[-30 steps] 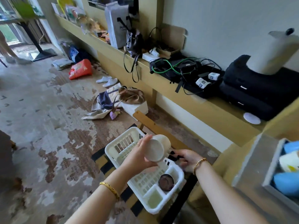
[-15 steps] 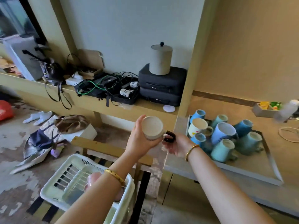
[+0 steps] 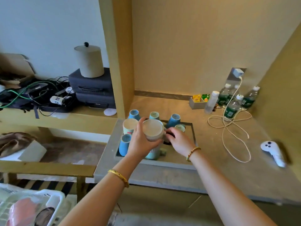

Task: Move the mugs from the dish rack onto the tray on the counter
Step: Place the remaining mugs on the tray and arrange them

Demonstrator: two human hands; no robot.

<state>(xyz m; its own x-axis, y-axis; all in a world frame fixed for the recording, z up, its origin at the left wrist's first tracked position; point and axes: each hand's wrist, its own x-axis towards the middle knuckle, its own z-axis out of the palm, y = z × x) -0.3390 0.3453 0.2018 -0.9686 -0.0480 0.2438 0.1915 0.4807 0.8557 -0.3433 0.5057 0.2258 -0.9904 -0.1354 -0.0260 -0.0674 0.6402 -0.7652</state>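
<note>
The left hand [image 3: 140, 142] grips a beige mug [image 3: 153, 130] and the right hand [image 3: 178, 140] holds its dark handle, above the grey tray [image 3: 110, 144] of mugs on the tan counter [image 3: 211, 144]. Water bottles [image 3: 232, 106] stand by the wall; the white dish rack [image 3: 53, 199] sits lower left.

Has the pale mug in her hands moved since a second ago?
Yes. The pale mug was over the dish rack; now it is held above the tray on the counter, among the blue mugs, with the rack behind at lower left.

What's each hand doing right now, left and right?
Left hand: grips the body of the beige mug above the tray.
Right hand: fingers curled on that mug's dark handle.
</note>
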